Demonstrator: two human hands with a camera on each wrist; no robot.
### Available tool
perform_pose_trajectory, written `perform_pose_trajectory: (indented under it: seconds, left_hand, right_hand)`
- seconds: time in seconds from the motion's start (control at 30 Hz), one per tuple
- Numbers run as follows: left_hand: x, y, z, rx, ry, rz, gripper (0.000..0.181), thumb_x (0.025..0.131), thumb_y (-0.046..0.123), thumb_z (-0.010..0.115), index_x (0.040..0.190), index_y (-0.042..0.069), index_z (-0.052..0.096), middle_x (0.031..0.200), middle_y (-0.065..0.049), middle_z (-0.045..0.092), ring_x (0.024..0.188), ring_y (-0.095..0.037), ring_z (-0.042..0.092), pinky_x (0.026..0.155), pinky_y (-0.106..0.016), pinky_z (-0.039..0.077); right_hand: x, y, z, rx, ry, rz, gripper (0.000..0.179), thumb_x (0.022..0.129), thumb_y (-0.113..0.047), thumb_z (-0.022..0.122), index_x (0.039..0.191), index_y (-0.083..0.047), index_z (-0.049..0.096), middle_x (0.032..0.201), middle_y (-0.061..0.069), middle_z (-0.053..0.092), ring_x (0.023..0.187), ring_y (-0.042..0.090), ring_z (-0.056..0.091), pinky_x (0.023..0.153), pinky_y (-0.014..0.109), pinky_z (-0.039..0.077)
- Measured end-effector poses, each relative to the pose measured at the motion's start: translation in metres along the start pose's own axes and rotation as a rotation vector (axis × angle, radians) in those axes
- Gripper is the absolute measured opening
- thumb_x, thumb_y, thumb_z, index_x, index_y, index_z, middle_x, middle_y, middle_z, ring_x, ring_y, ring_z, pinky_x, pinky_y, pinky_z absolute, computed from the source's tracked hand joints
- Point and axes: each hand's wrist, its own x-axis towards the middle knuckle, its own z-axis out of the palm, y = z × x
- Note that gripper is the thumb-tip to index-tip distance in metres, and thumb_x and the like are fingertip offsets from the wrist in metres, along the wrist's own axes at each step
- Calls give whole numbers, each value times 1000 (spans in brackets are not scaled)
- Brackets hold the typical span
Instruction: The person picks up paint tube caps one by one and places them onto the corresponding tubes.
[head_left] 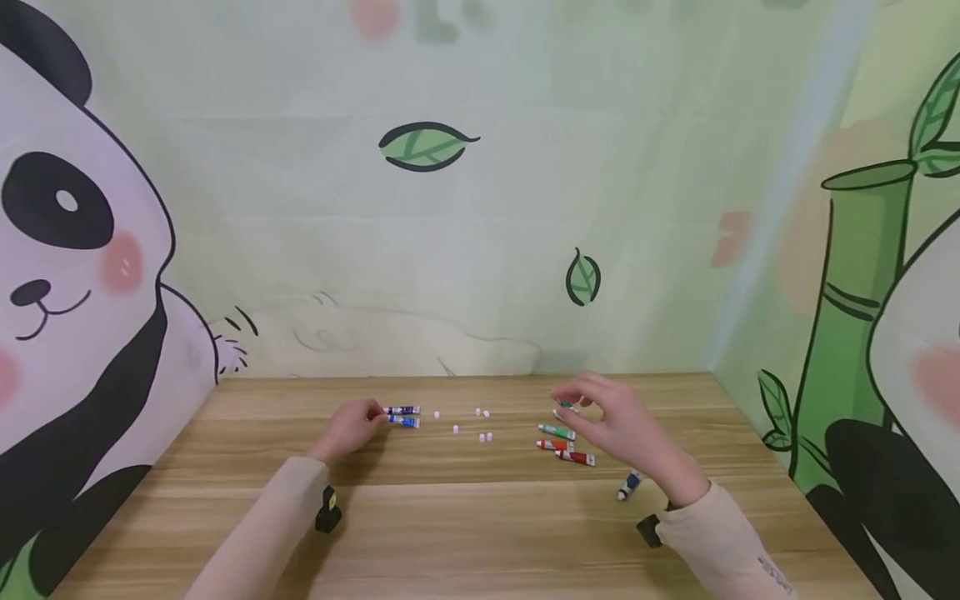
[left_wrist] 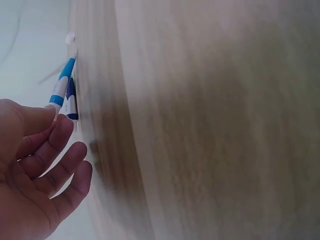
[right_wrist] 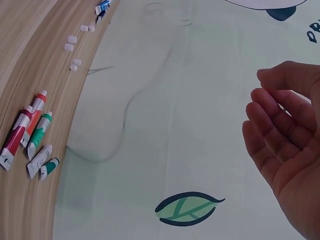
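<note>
My left hand [head_left: 349, 430] pinches the end of a light blue paint tube [left_wrist: 63, 82] between thumb and fingertips, the other fingers loosely bent. Beside that tube lies a purple-blue paint tube [head_left: 403, 410]. Over on the right, my right hand [head_left: 618, 421] hovers above the table with its fingers loosely bent and nothing between them. Below it are a green paint tube [head_left: 557, 432], an orange tube [right_wrist: 34, 120], a dark red tube [right_wrist: 16, 139], a white tube [right_wrist: 39, 161] and a dark green tube [right_wrist: 49, 169]. A navy tube [head_left: 629, 485] lies under the right wrist.
Several small white caps [head_left: 455, 429] are scattered mid-table between the two groups of tubes. The wooden table [head_left: 450, 533] meets a pale green printed cloth backdrop [head_left: 480, 275] at its far edge. A small black device [head_left: 327, 510] is at the left wrist.
</note>
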Motion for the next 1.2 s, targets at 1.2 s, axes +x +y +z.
perform_pose_trajectory:
  seconds: [1.2]
  left_hand:
    - [10,-17,5,22,-22,-27,18,97,15,67,98,-3,71,91,-10,71,85,-24,63,85,-46,52]
  right_hand:
    - [-6,4,3,15,-68,66,18,91,-11,75,109,-13,73,107,2,72,92,19,66,80,41,56]
